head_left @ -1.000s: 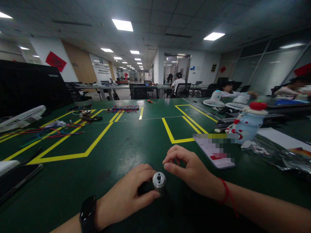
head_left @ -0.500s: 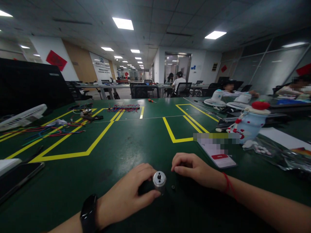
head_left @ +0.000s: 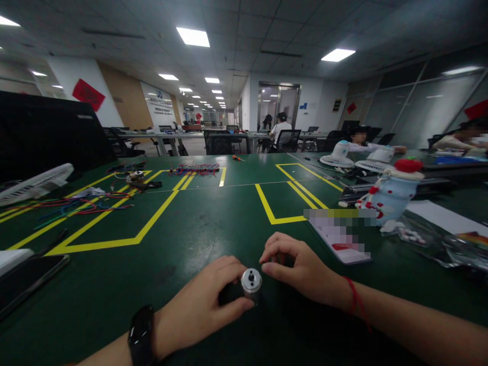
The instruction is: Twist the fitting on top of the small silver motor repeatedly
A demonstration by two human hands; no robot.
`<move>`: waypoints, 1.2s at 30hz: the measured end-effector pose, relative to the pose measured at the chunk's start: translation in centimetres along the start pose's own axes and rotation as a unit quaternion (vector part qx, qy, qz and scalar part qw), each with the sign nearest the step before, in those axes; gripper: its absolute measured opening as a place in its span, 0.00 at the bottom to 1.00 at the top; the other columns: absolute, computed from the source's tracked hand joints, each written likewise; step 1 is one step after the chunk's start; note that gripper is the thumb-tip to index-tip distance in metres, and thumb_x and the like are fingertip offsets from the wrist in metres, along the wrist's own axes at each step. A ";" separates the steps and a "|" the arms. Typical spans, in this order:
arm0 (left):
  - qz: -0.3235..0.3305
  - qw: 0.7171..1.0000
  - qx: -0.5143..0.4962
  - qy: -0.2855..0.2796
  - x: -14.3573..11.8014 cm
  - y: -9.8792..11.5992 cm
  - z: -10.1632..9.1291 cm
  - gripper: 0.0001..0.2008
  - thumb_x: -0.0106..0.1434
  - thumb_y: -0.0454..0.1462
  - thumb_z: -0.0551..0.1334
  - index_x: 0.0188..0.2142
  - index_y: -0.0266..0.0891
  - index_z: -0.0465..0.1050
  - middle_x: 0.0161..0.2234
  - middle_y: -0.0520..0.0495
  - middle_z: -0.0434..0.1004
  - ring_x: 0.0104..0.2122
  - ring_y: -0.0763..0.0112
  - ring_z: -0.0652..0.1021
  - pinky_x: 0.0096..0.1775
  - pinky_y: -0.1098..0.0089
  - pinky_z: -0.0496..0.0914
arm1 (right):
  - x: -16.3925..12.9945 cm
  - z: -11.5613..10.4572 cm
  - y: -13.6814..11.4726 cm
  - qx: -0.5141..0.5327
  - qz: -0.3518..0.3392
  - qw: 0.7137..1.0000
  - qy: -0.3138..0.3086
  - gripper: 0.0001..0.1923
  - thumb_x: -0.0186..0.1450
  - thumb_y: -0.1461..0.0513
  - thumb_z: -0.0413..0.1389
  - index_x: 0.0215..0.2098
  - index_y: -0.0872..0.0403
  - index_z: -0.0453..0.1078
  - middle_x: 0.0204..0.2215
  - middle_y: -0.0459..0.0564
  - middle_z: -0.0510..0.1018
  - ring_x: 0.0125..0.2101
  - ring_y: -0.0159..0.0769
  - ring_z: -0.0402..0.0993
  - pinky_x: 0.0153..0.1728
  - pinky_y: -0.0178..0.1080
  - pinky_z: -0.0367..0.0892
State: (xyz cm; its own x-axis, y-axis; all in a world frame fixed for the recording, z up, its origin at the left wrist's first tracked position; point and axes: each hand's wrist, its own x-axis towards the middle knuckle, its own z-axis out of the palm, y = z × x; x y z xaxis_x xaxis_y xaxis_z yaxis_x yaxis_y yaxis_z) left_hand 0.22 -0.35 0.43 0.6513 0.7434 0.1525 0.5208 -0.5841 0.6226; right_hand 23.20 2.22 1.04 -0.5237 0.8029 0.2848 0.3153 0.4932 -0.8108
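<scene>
My left hand [head_left: 213, 295], with a black watch at its wrist, grips a small silver cylindrical motor [head_left: 251, 281] between thumb and fingers. The motor stands upright on the green table, its round end with dark holes facing up. Just right of the motor is my right hand [head_left: 295, 264], a red string around its wrist. Its thumb and forefinger are pinched together close to the motor's top; whatever they hold is too small or hidden to make out.
A phone [head_left: 337, 239] lies beyond my right hand, near a light-blue bottle [head_left: 398, 195] and plastic bags [head_left: 446, 244]. Loose wires [head_left: 91, 203] and a dark phone-like device [head_left: 34, 279] are at left. White fans [head_left: 339, 155] and people are farther back.
My right hand has moved left toward the motor, its fingers now pinched. The tiny dark ring-like part that lay on the table right of the motor no longer shows there.
</scene>
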 end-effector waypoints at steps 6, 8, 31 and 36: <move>0.000 1.000 0.002 0.000 0.0 -0.1 0.2 0.08 0.64 0.36 0.63 0.42 0.42 0.68 0.41 0.51 0.70 0.41 0.65 0.71 0.44 0.66 0.65 | 0.5 1.1 -1.6 -0.004 -0.040 0.999 0.000 0.04 0.60 0.66 0.61 0.35 0.55 0.75 0.34 0.46 0.71 0.34 0.30 0.68 0.35 0.33 0.65; 0.000 1.000 0.003 0.000 -0.1 -0.1 0.2 0.08 0.64 0.36 0.64 0.42 0.42 0.68 0.41 0.51 0.70 0.41 0.65 0.71 0.43 0.66 0.65 | 0.5 1.1 -1.5 -0.007 -0.037 0.999 0.004 0.04 0.60 0.65 0.61 0.35 0.55 0.75 0.34 0.45 0.71 0.33 0.29 0.67 0.34 0.33 0.64; 0.002 1.000 -0.005 -0.001 -0.2 0.1 0.0 0.08 0.64 0.36 0.64 0.42 0.42 0.68 0.41 0.50 0.71 0.40 0.65 0.71 0.43 0.66 0.65 | 0.5 0.6 2.0 0.167 0.134 0.976 0.047 0.09 0.66 0.59 0.52 0.33 0.56 0.67 0.25 0.43 0.70 0.24 0.28 0.64 0.26 0.33 0.59; -0.001 1.000 0.001 0.003 0.1 0.0 -0.1 0.07 0.64 0.37 0.63 0.41 0.42 0.69 0.40 0.49 0.71 0.40 0.64 0.71 0.42 0.66 0.65 | -0.1 1.3 0.4 0.061 0.075 0.995 -0.008 0.06 0.65 0.61 0.54 0.35 0.56 0.70 0.29 0.46 0.72 0.29 0.31 0.67 0.30 0.35 0.62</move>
State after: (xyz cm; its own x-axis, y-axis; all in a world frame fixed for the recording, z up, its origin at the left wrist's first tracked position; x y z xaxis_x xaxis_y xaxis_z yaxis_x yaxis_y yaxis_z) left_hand 0.23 -0.23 0.49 0.6469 0.7465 0.1555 0.5236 -0.5832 0.6211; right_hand 22.40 1.87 0.05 -0.4905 0.8585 0.1495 0.2924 0.3237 -0.8999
